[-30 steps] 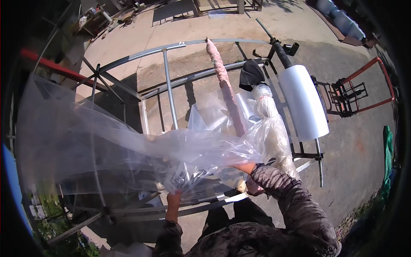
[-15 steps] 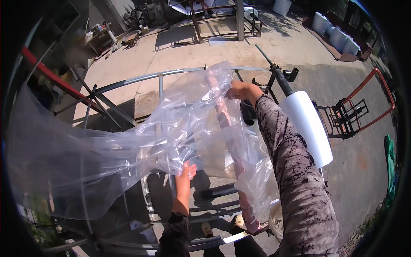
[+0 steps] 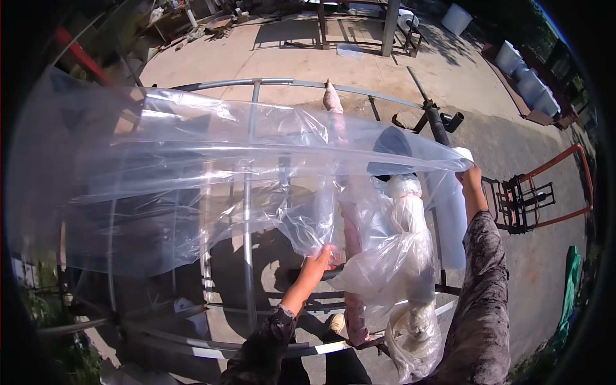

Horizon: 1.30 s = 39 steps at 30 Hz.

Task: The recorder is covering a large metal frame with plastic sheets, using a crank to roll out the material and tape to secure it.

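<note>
A wide sheet of clear plastic film [image 3: 160, 151] is stretched from the far left across a metal pipe frame. My right hand [image 3: 471, 181] is closed on its gathered right end, beside the white film roll [image 3: 449, 224]. Lower and nearer to me, my left hand [image 3: 321, 260] pinches the sheet's near edge. Under the film runs a bar wrapped in pink cloth [image 3: 332, 99], partly seen through it. Between my arms hangs a tied bundle of crumpled clear plastic [image 3: 410, 221], touching or close to the sheet; which, I cannot tell.
Grey pipes of the frame [image 3: 248, 212] cross in front of me. An orange-red hand cart [image 3: 516, 196] lies at the right, with green cloth [image 3: 568, 301] nearer. White barrels [image 3: 529, 86] stand at the far right, and a metal rack [image 3: 390, 29] is at the back.
My right hand has drawn its end of the film right and toward me, spreading the bunched sheet out. The left hand has shifted right. The tied bundle and pink bar are more exposed.
</note>
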{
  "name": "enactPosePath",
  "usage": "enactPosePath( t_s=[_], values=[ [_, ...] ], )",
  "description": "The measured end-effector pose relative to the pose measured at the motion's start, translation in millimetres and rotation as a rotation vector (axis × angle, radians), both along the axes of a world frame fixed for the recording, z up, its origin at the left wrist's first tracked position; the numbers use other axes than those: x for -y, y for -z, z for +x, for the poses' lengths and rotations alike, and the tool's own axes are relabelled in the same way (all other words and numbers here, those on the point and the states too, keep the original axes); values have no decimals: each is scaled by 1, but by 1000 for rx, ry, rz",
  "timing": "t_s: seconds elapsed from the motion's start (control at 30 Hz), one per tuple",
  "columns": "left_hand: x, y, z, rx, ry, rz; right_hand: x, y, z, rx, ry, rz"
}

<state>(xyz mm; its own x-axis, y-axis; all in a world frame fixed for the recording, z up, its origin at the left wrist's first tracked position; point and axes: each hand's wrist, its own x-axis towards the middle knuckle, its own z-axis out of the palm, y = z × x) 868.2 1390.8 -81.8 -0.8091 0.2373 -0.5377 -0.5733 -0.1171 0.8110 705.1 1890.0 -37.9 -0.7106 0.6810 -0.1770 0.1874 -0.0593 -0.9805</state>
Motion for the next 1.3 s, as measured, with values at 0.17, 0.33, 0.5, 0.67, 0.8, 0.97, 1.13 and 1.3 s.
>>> enactPosePath(
  t_s=[0.17,0.33,0.5,0.67,0.8,0.97,1.13,1.3],
  values=[
    [52,-16,111,210,-252,33,20,-119,210,-261,-97,369],
    [56,-48,198,395,85,35,105,-119,379,804,-666,870],
    [27,-113,197,188,162,90,177,-195,348,476,-559,1049],
    [-10,-119,186,-36,430,-75,343,-244,229,-248,-824,1076],
    [-49,-159,168,-24,665,-455,384,-180,214,-99,-1346,1130],
    [-7,-171,200,-407,352,-59,386,-194,363,-418,-1469,50],
    [14,-152,208,-626,749,-734,380,-143,431,318,-884,-1063],
    [141,-251,235,-1264,443,-1135,457,-127,327,30,-453,-1283]
  ],
)
